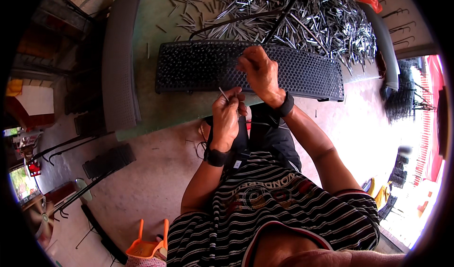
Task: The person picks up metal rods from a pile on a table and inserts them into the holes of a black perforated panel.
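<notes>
A long black panel full of round holes (302, 70) lies across the near part of the green table. The left part of the panel (189, 66) has many small shiny ends in its holes; the right part shows bare holes. Just off the panel's near edge, my left hand (226, 118) is closed around short metal rods (223, 93), one sticking out past the thumb. My right hand (261, 73) hovers over the panel's middle with its fingers curled and pinched. Its fingertips are blurred, so what they hold, if anything, does not show. Both wrists wear black bands.
Behind the panel spreads a big heap of loose metal rods (312, 21), with a thin black bar crossing it. Grey sheets (118, 68) hang over the table's left end. An orange plastic chair (144, 248) stands lower left, and a fan (42, 217) at far left.
</notes>
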The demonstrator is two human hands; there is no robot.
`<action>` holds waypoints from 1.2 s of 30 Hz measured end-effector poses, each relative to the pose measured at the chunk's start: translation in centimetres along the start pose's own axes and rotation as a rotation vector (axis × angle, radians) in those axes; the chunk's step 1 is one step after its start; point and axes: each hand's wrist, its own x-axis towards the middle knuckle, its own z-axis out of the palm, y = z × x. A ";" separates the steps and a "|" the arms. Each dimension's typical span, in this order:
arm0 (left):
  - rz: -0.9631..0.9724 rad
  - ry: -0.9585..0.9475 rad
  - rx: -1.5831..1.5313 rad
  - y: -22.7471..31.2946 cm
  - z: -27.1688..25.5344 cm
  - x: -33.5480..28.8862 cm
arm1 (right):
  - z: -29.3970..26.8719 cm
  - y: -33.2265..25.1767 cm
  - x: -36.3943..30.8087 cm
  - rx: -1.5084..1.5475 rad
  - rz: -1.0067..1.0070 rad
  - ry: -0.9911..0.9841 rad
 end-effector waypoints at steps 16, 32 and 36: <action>-0.039 0.021 0.140 0.5 0.2 -0.2 | 0.0 3.0 0.6 -0.486 -0.446 -0.184; 0.031 -0.060 0.128 -0.8 -0.4 0.0 | -1.8 0.3 0.1 -0.058 -0.012 0.026; 0.075 0.028 0.076 0.0 -0.2 -0.1 | -1.3 1.1 0.9 -0.103 -0.063 0.053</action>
